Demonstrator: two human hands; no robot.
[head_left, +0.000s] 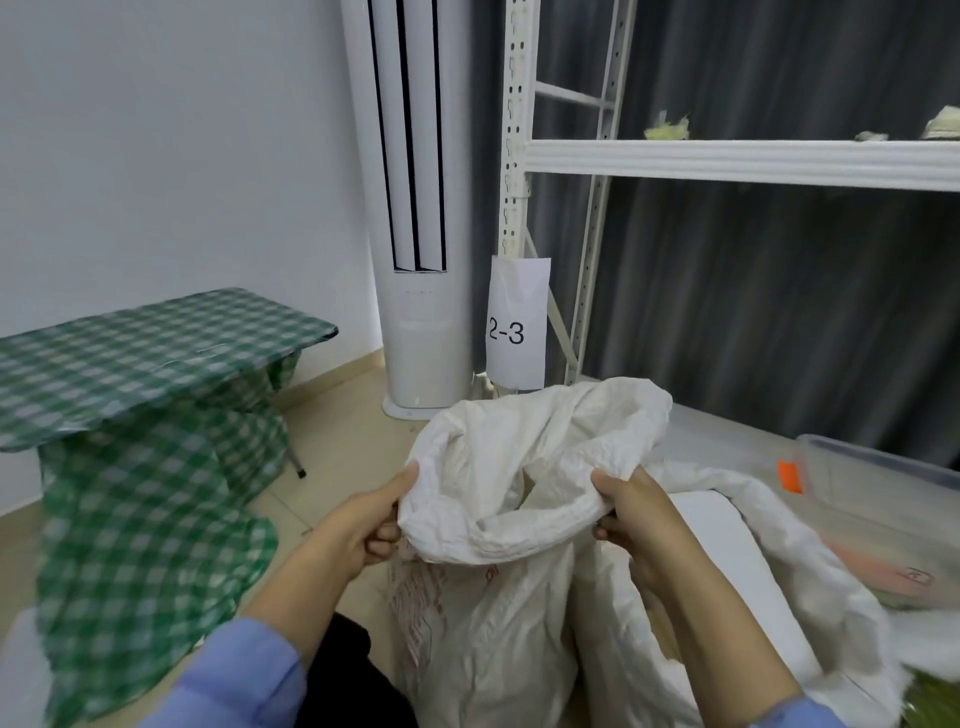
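A large white woven sack (498, 613) with faded red print stands upright in front of me, its mouth rolled down and open. My left hand (363, 525) grips the left side of the rolled rim, thumb on top. My right hand (636, 512) grips the right side of the same rim. The inside of the sack is dark and its contents are hidden. Blue sleeves cover both forearms near the bottom edge.
A low table under a green checked cloth (156, 358) stands at the left, the cloth trailing to the floor. A white tower air conditioner (421, 312) and a white shelf rack (727, 161) labelled "2-3" stand behind. A clear plastic bin (878, 483) sits at the right.
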